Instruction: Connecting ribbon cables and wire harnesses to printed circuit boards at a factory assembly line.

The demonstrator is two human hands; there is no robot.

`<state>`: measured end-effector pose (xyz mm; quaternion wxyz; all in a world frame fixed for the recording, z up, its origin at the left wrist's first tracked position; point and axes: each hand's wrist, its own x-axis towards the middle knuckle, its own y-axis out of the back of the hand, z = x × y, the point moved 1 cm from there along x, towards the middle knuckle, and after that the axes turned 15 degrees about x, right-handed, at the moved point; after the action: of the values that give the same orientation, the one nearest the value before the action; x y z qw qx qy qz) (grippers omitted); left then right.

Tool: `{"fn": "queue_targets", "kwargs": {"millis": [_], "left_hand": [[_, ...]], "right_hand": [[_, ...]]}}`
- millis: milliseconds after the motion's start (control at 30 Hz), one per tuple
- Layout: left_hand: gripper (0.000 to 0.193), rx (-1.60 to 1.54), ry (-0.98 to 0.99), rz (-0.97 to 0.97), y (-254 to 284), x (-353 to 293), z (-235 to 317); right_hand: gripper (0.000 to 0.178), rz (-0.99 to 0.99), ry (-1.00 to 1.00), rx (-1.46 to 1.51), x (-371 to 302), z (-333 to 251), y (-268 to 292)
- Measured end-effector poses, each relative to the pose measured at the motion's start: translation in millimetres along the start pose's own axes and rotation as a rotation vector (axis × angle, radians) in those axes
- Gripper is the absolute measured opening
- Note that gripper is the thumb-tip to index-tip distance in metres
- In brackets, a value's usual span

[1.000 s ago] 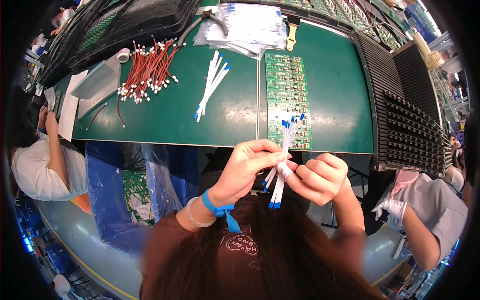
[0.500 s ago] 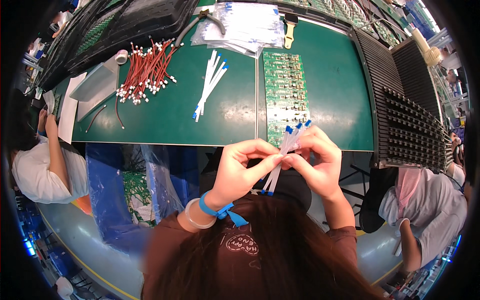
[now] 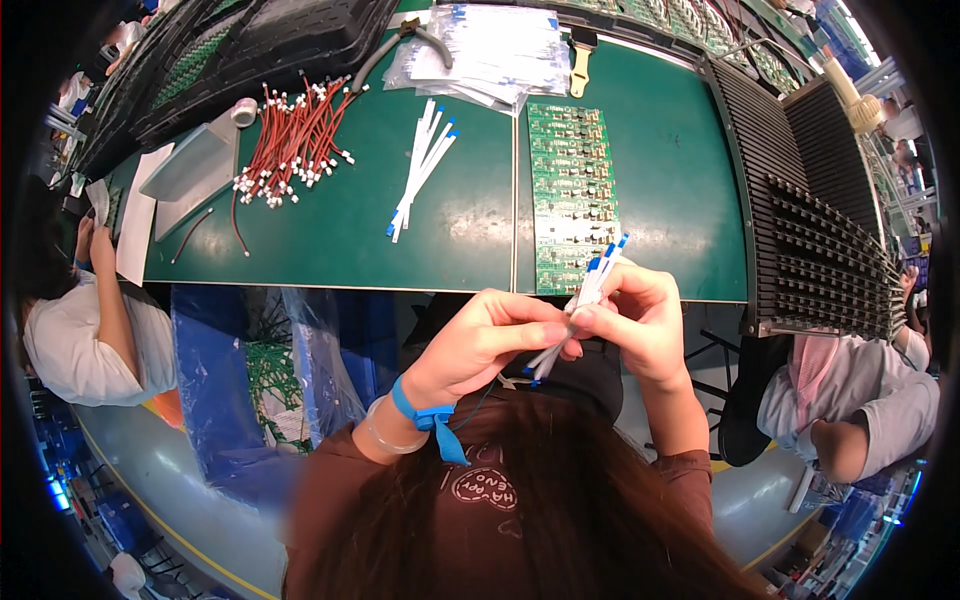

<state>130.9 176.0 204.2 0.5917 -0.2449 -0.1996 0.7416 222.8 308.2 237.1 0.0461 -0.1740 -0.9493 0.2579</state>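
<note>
Strips (image 3: 596,284): white bunch with blue tips, between both hands.
Left hand (image 3: 490,335): pinches the bunch.
Right hand (image 3: 640,318): grips the bunch too.
Green board (image 3: 572,180): on the bench (image 3: 680,200), just past both hands.
Red wires (image 3: 295,150): piled ahead, left of the left hand.
</note>
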Motion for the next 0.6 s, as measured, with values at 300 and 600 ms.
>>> {"fn": "queue_targets", "kwargs": {"millis": [300, 600], "left_hand": [[0.015, 0.091, -0.048, 0.025, -2.9, -1.4, 3.3], [0.015, 0.204, -0.032, 0.017, -1.4, -2.3, 3.9]], "right_hand": [[0.014, 0.003, 0.04, -0.143, 1.7, -1.5, 1.9], [0.014, -0.017, 0.044, -0.206, 3.5, -4.7, 2.6]]}}
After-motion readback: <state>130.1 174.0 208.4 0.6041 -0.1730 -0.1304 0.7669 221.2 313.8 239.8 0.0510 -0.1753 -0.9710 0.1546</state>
